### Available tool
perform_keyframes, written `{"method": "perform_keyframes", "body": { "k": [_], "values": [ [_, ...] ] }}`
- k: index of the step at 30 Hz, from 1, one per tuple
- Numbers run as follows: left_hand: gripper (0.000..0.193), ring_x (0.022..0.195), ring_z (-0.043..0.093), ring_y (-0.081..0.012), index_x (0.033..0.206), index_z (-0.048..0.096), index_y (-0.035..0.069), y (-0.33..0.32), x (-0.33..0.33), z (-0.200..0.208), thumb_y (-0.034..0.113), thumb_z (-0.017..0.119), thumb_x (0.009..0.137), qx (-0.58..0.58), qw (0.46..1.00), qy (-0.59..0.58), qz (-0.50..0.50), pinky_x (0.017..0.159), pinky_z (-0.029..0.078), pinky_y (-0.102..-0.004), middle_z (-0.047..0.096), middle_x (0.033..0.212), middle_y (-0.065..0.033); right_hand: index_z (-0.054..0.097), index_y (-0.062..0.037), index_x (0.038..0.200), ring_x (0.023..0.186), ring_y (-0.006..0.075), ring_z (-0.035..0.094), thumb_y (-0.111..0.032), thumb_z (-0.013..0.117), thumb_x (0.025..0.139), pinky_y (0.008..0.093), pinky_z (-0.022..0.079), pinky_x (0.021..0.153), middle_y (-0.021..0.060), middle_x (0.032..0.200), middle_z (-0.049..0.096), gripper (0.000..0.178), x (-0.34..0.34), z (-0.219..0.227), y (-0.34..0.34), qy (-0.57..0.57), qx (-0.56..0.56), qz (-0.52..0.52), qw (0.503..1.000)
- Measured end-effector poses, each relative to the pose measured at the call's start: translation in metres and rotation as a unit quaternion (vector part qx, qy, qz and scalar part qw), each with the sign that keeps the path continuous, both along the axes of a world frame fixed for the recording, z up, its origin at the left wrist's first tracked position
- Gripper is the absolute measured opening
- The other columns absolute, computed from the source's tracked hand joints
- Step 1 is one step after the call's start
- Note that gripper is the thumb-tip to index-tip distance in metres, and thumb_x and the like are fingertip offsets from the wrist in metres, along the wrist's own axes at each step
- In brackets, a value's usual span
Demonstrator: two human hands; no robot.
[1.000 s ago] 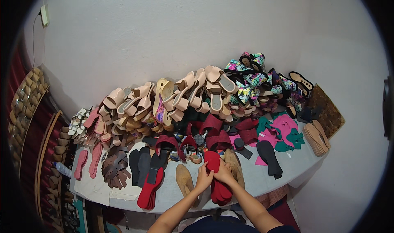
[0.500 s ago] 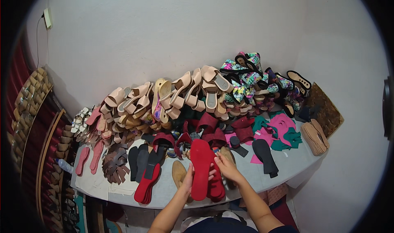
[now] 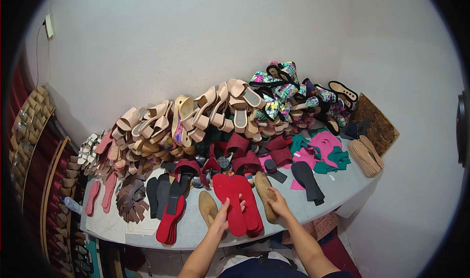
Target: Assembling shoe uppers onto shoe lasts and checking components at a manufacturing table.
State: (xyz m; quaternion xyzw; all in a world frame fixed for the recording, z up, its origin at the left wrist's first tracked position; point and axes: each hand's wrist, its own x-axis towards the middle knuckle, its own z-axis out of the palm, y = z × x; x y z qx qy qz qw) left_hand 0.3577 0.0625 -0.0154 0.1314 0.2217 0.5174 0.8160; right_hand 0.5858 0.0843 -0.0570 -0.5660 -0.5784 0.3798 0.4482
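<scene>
My left hand (image 3: 223,216) holds a small stack of red insoles (image 3: 232,192) upright above the table's near edge, its fingers showing between the front insole and those fanned out to the right. My right hand (image 3: 279,204) is just right of the stack, over a tan shoe last (image 3: 263,184), its fingers parted. Whether they touch the last, I cannot tell. A second tan shoe last (image 3: 207,204) lies left of the held insoles, partly behind my left hand. Further left, another pile of red insoles (image 3: 170,224) rests at the table's edge.
Beige heeled sandals (image 3: 205,99) and floral sandals (image 3: 276,92) are heaped along the wall. Maroon straps (image 3: 237,146) lie before them, with dark insoles (image 3: 307,180) and pink scraps (image 3: 325,143) to the right. Stacked tan soles (image 3: 364,158) sit at the right end. A shoe rack (image 3: 49,195) stands left.
My right hand has come away from the red insoles and shifted right, over the tan shoe last. The held insoles have fanned apart, showing more of those behind. The view has shifted slightly.
</scene>
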Motion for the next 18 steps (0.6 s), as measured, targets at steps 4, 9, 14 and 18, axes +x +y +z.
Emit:
{"method": "perform_keyframes", "body": {
  "k": [4, 9, 14, 18],
  "values": [
    [0.059, 0.108, 0.046, -0.0286, 0.125, 0.032, 0.002, 0.003, -0.003, 0.008, 0.046, 0.036, 0.087, 0.005, 0.998, -0.044, -0.047, 0.090, 0.040, -0.0390, 0.045, 0.122, -0.0106, 0.041, -0.0076, 0.120, 0.099, 0.0191, 0.048, 0.001, 0.054, 0.075, 0.0295, 0.041, 0.084, 0.0110, 0.112, 0.047, 0.048, 0.007, 0.029, -0.009, 0.309, -0.090, 0.019, 0.947],
    [0.066, 0.106, 0.047, -0.0299, 0.125, 0.035, 0.003, 0.009, 0.004, 0.009, 0.055, 0.032, 0.084, 0.007, 0.998, -0.014, -0.057, 0.090, 0.039, -0.0389, 0.045, 0.122, -0.0107, 0.039, -0.0070, 0.122, 0.104, 0.0184, 0.045, 0.000, 0.053, 0.078, 0.0285, 0.036, 0.089, 0.0110, 0.114, 0.046, 0.047, -0.029, 0.087, -0.028, 0.333, -0.022, 0.057, 0.941],
    [0.067, 0.113, 0.043, -0.0255, 0.128, 0.031, 0.009, 0.010, 0.005, 0.033, 0.058, 0.028, 0.083, -0.022, 0.999, 0.027, -0.017, 0.096, 0.033, -0.0411, 0.043, 0.124, -0.0107, 0.037, -0.0043, 0.122, 0.118, 0.0220, 0.035, -0.002, 0.053, 0.078, 0.0301, 0.025, 0.099, 0.0148, 0.126, 0.038, 0.048, -0.082, 0.096, -0.031, 0.151, 0.060, 0.086, 0.983],
    [0.065, 0.115, 0.041, -0.0252, 0.129, 0.030, 0.009, 0.019, -0.009, 0.023, 0.057, 0.026, 0.085, -0.010, 0.999, 0.030, 0.006, 0.097, 0.031, -0.0397, 0.038, 0.128, -0.0109, 0.038, -0.0035, 0.122, 0.124, 0.0264, 0.028, -0.002, 0.053, 0.077, 0.0313, 0.022, 0.100, 0.0189, 0.131, 0.032, 0.047, -0.112, 0.102, -0.034, 0.091, 0.074, 0.096, 0.988]
  ]
}}
